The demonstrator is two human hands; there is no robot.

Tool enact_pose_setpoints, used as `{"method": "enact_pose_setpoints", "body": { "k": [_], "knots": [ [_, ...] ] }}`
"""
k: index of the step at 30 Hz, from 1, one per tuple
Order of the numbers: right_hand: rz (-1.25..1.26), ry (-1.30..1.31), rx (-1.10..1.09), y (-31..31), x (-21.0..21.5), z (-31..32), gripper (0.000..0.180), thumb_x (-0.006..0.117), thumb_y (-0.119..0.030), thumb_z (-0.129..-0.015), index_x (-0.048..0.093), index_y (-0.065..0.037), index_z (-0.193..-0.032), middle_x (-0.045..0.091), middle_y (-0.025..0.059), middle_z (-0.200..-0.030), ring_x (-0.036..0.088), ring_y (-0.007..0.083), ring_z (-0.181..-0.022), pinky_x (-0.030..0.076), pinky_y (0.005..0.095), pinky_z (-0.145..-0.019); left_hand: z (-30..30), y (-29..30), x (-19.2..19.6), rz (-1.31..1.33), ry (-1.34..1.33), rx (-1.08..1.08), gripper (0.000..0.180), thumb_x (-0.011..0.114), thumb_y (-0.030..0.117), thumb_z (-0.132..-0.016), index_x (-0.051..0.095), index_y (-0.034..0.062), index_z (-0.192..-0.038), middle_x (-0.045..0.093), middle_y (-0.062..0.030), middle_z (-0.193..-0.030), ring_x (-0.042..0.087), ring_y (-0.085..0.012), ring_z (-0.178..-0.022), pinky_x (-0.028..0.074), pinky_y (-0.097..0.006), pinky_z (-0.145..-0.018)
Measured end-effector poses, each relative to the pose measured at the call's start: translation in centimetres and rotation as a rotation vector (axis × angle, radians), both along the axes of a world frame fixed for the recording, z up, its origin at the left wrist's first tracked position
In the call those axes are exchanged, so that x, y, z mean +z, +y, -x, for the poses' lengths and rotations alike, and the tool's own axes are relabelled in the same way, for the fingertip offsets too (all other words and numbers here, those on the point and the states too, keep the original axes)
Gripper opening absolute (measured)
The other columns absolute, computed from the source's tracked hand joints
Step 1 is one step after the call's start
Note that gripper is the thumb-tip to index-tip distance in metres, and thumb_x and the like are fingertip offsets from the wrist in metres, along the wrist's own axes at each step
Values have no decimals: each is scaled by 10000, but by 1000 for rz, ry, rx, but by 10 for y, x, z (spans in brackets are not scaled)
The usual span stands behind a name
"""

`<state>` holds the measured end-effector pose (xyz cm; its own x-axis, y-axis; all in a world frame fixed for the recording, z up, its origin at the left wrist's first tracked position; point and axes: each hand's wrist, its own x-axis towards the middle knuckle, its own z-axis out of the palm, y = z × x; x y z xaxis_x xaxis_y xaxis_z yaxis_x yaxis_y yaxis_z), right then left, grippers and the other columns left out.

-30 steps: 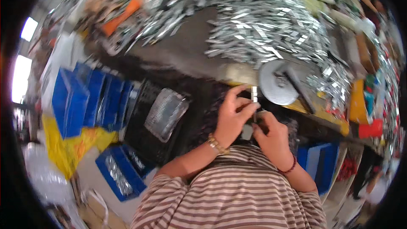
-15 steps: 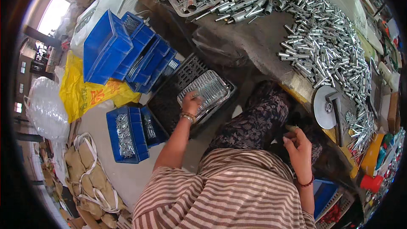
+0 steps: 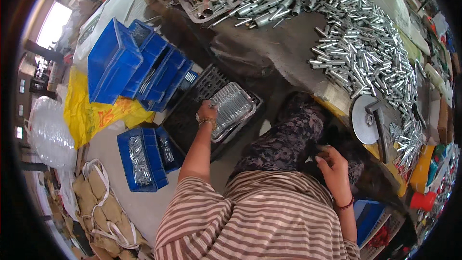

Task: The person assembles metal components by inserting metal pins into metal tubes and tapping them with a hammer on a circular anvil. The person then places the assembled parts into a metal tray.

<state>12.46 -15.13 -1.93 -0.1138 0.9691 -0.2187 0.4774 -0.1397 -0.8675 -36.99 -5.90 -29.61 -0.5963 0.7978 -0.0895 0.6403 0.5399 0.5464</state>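
My left hand (image 3: pixel 207 114) rests on the near edge of the metal tray (image 3: pixel 234 108) at about ten o'clock from my lap, fingers spread over the shiny parts. My right hand (image 3: pixel 332 163), at three o'clock, curls loosely; whether it holds anything I cannot tell. The tray sits on a black crate (image 3: pixel 192 125); leaning could tip it onto the concrete floor (image 3: pixel 139 202). A cluttered workbench (image 3: pixel 288 48) lies at twelve.

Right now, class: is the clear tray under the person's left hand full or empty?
Full. The clear tray is packed edge to edge with shiny metal pieces, and the left hand rests at its near edge.
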Motion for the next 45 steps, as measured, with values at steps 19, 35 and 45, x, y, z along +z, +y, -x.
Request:
{"method": "enact_pose_setpoints", "body": {
  "k": [19,35,45],
  "knots": [
    [-210,-74,6,-6,7,-18,262,738,-141,-936,709,-48,-1180,711,179,-1049,711,378,-883,580,437,-778,-272,74,295,-901,-44,-912,197,782,75,-902,715,52,-1086,699,-113,-1053,674,-277,-902,545,-385,-841],
    [-591,-485,-511,-23,54,-126,131,730,-112,-880,705,-81,-1004,666,121,-943,689,359,-809,568,451,-713,-317,97,302,-599,-32,-1104,194,766,39,-845,677,33,-1018,630,-115,-1000,610,-323,-991,496,-411,-881],
    [-519,-1092,-298,-5,59,-227,188,737,-62,-762,730,-115,-942,603,84,-1015,631,294,-1016,533,432,-850,-347,57,323,-457,-239,-1286,172,770,22,-830,732,30,-998,664,-117,-968,625,-320,-956,493,-404,-871]
  ]
}}
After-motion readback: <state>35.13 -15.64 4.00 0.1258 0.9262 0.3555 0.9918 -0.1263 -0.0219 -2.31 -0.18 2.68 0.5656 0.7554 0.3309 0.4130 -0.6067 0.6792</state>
